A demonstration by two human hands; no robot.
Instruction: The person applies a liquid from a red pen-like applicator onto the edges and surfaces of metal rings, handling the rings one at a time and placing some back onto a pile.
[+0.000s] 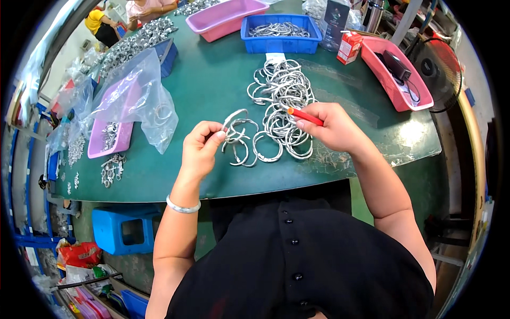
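Note:
Between the thumb and fingers of my left hand (202,146) a silver metal ring (236,114) is pinched, tilted up off the table. My right hand (334,127) is closed round a red stick-like tool (307,116) with an orange end; its kind cannot be made out. A heap of similar metal rings (284,87) runs from the middle of the table toward me, partly hidden by my right hand. A few loose rings (240,153) lie on the table just beyond my left fingers, and another ring (268,147) lies at the near edge of the heap.
Beyond the heap stands a blue tray (281,47) of rings, beside a pink tub (226,24). A pink basket (396,80) and a small red carton (349,48) are at right. A plastic bag (154,106) covers a pink bin (98,141) at left. Two people work at the far left.

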